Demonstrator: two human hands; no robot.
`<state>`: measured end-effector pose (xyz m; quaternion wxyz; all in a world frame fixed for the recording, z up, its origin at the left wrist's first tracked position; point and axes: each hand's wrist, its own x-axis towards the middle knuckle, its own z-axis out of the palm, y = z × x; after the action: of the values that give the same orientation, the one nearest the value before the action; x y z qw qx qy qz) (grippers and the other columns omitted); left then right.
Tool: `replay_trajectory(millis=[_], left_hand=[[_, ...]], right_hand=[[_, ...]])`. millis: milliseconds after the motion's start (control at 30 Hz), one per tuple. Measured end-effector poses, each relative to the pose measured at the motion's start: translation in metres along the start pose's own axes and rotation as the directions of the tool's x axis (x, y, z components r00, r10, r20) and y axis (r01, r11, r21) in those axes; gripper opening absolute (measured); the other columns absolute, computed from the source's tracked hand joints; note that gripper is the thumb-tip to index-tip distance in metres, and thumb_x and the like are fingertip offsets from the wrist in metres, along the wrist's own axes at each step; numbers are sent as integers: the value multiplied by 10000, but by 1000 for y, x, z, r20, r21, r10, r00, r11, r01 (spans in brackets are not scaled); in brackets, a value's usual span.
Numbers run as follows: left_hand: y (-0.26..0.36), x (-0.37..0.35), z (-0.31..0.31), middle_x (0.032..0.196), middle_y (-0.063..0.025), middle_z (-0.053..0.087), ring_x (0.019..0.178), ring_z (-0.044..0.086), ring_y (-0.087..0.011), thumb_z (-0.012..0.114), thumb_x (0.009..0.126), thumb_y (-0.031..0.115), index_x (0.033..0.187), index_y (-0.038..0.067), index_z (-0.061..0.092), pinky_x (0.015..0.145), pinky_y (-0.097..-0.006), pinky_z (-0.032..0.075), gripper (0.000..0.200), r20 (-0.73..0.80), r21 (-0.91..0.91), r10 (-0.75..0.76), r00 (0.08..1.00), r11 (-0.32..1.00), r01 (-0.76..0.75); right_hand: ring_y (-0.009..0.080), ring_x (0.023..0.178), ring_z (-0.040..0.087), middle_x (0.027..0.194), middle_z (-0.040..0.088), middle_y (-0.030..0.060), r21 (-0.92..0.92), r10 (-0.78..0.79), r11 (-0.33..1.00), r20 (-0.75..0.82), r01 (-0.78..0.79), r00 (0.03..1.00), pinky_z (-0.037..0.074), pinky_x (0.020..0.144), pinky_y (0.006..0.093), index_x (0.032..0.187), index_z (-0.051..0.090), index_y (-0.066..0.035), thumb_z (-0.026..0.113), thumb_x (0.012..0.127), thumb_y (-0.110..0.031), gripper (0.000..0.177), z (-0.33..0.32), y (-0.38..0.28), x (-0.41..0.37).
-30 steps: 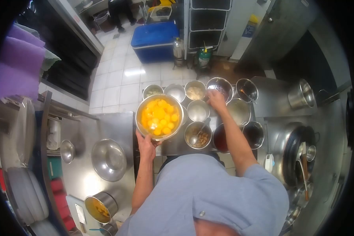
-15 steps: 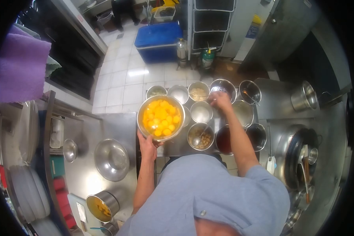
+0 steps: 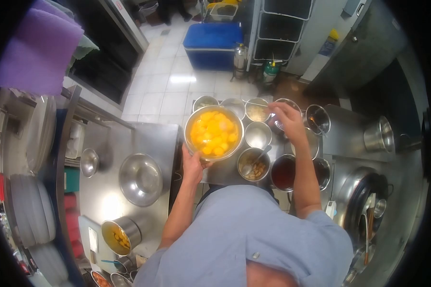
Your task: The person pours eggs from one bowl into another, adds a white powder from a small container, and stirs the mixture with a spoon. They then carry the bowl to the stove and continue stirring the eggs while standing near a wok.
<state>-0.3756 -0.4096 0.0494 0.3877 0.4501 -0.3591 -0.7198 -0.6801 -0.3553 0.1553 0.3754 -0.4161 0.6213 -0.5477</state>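
My left hand point(image 3: 194, 165) grips the near rim and side of a metal bowl point(image 3: 187, 143). Many egg yolks point(image 3: 214, 134) fill it, raised over the left of the container row. My right hand point(image 3: 287, 117) is closed on the handle of a thin metal spoon point(image 3: 257, 103), which points left across the containers toward the bowl. Its far end is too small to make out clearly. Below that hand stands a metal container with dark contents point(image 3: 292, 103), partly covered by it. A container of pale paste point(image 3: 257, 113) and one of white powder or liquid point(image 3: 258, 135) sit between the hands.
Nearer me are a pot with brown pieces and a ladle point(image 3: 254, 167) and a pot of dark red liquid point(image 3: 283, 176). An empty steel bowl point(image 3: 141, 180) rests on the left counter, near a pot with yellow contents point(image 3: 122, 237). A wok point(image 3: 357, 191) is at right.
My right hand has risen out of the dark container with the spoon and now holds it level. The view has shifted, while the bowl of yolks remains in my left hand.
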Motion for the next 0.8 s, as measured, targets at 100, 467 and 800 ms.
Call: replay_trajectory(millis=[100, 467, 800], left_hand=[[-1, 2, 2, 1222, -147, 493, 832, 652, -223, 418, 861, 43, 1384, 202, 177, 547, -303, 573, 598, 2, -26, -1, 1000, 1000, 1], [9, 0, 1, 1198, -148, 519, 825, 657, -236, 417, 847, 45, 1381, 207, 199, 538, -304, 574, 599, -26, -3, -2, 1000, 1000, 2], [4, -8, -19, 1285, -154, 429, 995, 605, -265, 400, 861, 41, 1383, 176, 190, 547, -304, 572, 579, 23, -35, 13, 1000, 999, -12]], right_hand=[[130, 747, 611, 981, 671, 93, 172, -112, 979, 5, 109, 994, 479, 725, 260, 1124, 593, 23, 516, 938, -150, 266, 0, 13, -14], [144, 775, 641, 919, 680, 127, -195, 73, 972, -292, -134, 954, 494, 740, 291, 1082, 618, 17, 496, 921, -209, 304, -32, 83, 10], [251, 682, 662, 837, 680, 156, -464, 88, 861, -268, -208, 959, 507, 677, 355, 984, 644, 18, 504, 863, -252, 328, -29, 157, 62]])
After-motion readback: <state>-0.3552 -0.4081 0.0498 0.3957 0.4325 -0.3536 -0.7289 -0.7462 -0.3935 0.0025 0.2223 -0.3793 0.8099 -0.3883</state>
